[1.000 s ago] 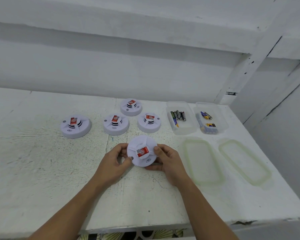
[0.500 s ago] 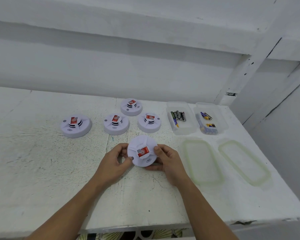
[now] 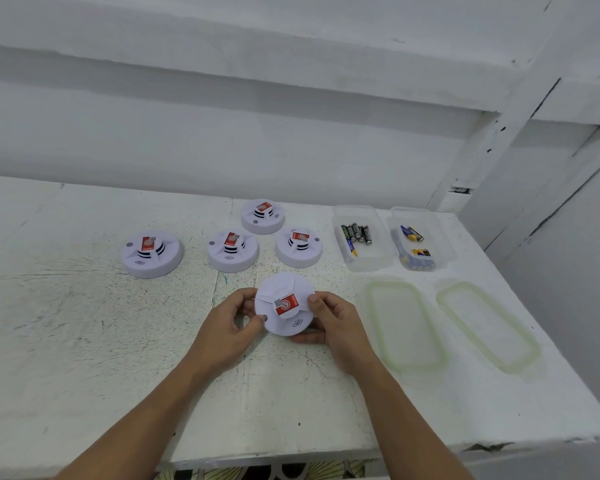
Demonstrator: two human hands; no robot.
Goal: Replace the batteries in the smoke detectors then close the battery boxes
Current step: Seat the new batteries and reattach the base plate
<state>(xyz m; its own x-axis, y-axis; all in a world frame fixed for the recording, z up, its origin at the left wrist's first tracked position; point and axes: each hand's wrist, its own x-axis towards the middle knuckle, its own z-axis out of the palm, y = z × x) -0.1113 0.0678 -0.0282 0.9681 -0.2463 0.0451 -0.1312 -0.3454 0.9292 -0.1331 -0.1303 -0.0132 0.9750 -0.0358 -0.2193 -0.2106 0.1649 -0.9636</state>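
I hold a white round smoke detector (image 3: 284,289) with a red label, tilted up toward me, just above the table. My left hand (image 3: 231,327) grips its left rim, thumb on the front. My right hand (image 3: 336,323) grips the right rim, fingers under it. Several more white detectors stand behind: one at the far left (image 3: 152,252), one in the middle (image 3: 232,250), one at the back (image 3: 263,216), one to the right (image 3: 299,247). Two clear open boxes hold batteries: the left box (image 3: 359,237) dark ones, the right box (image 3: 420,240) blue and yellow ones.
Two translucent box lids (image 3: 404,323) (image 3: 487,327) lie flat on the white table (image 3: 84,323) to the right of my hands. A white wall rises behind the table. The table's front edge runs near the bottom, its right edge past the lids.
Almost nothing differs. Both hands keep the same hold on the detector, which stays at the same place and tilt.
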